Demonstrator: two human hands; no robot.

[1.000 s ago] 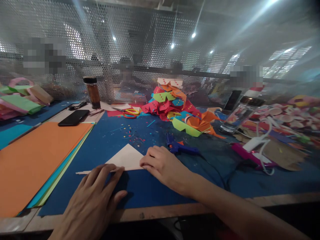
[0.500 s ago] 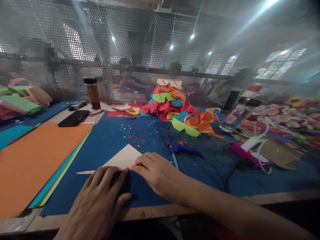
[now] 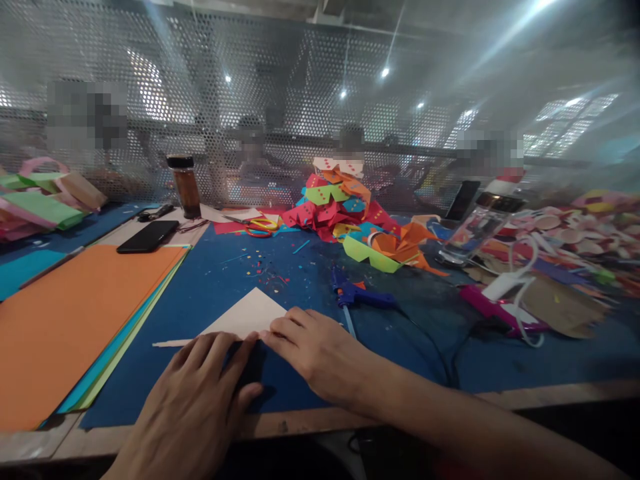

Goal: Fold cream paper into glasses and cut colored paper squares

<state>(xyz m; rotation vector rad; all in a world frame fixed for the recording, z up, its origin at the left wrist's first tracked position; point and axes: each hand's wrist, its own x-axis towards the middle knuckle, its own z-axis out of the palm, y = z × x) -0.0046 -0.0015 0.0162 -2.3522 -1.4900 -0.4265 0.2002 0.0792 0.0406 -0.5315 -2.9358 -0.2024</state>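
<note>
A cream sheet of paper (image 3: 250,313) lies on the blue table, one corner pointing away from me. Its near edge is rolled into a thin tube, whose end sticks out to the left of my hands. My left hand (image 3: 200,373) lies over that rolled edge, fingertips pressing on it and thumb apart. With bent fingers, my right hand (image 3: 315,347) grips the roll at its right part. The fingertips of both hands nearly meet at the middle of the near edge. The rest of the roll is hidden under my fingers.
A blue glue gun (image 3: 367,297) with a cable lies right of the paper. Left are stacked coloured sheets (image 3: 90,300) and a black phone (image 3: 148,237). Behind are scissors (image 3: 260,225), a jar of brown liquid (image 3: 186,187), a folded-paper pile (image 3: 330,200), and a clear bottle (image 3: 470,227).
Both hands have shifted only very slightly along the rolled edge. The sheet stays in practically the same place.
</note>
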